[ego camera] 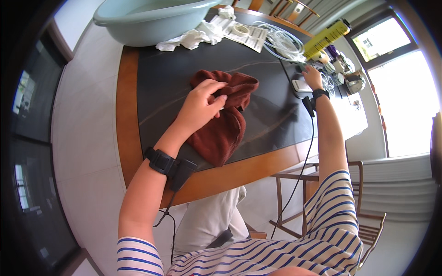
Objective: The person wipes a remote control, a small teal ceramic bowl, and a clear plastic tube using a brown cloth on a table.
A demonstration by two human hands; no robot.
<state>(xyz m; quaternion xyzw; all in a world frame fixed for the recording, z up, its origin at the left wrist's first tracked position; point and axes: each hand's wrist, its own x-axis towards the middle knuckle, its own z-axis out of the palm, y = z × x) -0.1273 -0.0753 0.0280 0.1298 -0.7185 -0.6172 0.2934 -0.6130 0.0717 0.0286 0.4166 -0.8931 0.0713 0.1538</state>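
A rust-brown cloth [221,138] lies bunched on the dark stone-look tabletop [266,119]. My left hand [204,101] grips its middle, fingers curled and thumb toward the right. A small whitish bit shows under the thumb; what it is cannot be made out. Stretched far to the right, my right hand [313,76] is among small items at the table's far side. Its fingertips meet a dark greenish object [303,66], too small and partly covered to identify or to tell whether it is held. Just left of that wrist sits a white-topped box [301,86].
A pale blue plastic basin [155,26] stands at the back left, beside crumpled white tissues [193,38]. Behind are a printed sheet [253,38], a tape roll [240,30], coiled clear tubing [283,41] and a yellow cylindrical container [324,39]. Cables hang from both wristbands. A wooden chair [304,196] stands right.
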